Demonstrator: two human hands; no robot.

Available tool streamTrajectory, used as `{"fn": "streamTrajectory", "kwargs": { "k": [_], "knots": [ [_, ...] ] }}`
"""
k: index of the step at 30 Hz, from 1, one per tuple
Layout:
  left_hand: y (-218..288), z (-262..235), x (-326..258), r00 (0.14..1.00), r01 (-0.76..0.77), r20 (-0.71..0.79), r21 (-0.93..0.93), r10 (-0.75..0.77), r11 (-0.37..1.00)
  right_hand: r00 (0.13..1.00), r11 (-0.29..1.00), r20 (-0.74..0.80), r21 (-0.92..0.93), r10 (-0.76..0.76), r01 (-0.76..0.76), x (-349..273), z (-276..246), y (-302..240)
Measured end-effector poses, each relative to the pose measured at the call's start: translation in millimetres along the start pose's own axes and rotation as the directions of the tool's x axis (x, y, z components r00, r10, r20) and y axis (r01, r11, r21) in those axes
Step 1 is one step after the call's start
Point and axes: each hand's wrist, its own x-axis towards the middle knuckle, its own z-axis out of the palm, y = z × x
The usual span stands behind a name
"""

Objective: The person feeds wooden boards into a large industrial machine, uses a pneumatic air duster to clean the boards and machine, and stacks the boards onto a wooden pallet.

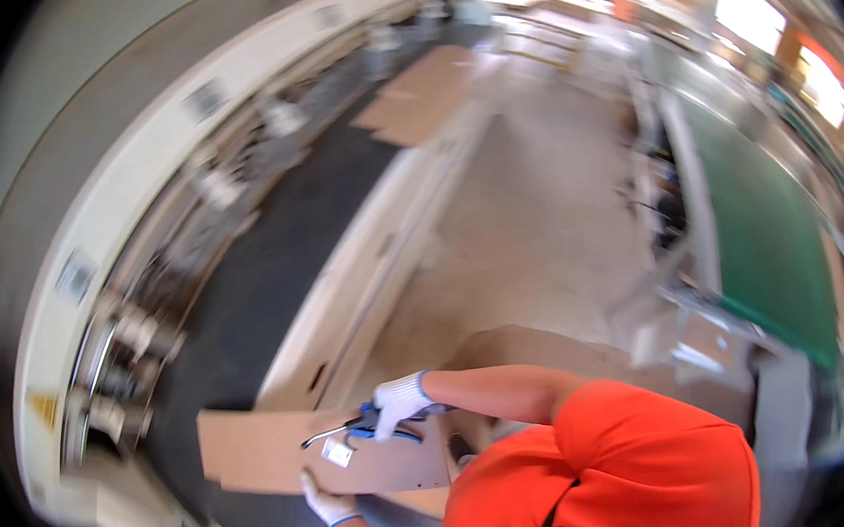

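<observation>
In my white-gloved right hand [401, 406] is a blue air blow gun [364, 430], the fingers wrapped round its body. Its thin, bent metal nozzle points left over a flat brown panel [248, 451]. My left hand [326, 501], also gloved, grips the panel's near edge, with part of its fingers hidden. A small white label [337, 452] sits on the panel below the nozzle. The panel lies across the near end of a dark conveyor belt [245, 309] and its pale side rail [380, 237].
Along the left runs a long white machine housing [124, 179] with rollers and fittings under it. More brown panels [427, 92] lie farther up the belt. Across the floor aisle [528, 214] at right stands a green conveyor [754, 214]. Motion blurs much of the background.
</observation>
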Motion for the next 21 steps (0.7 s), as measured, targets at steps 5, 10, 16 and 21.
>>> {"fn": "streamTrajectory", "kwargs": {
  "k": [5,10,16,21],
  "knots": [
    [-59,126,-8,0.996,0.093,-0.03,0.205,-0.089,0.974,0.918,0.958,-0.376,0.287,0.126,-0.014,-128,-66,81],
    [-139,199,43,0.956,0.194,0.139,0.362,-0.258,0.912,0.568,0.671,-0.662,0.702,0.49,0.239,-296,-32,243],
    [-234,339,93,0.91,0.095,0.209,0.735,-0.358,0.671,-0.179,0.259,-0.276,0.959,0.944,-0.111,-397,174,373],
    [-326,427,85,0.736,0.2,0.427,0.604,-0.525,0.772,-0.261,-0.47,0.546,0.829,0.796,0.303,-341,454,466]
  ]
}}
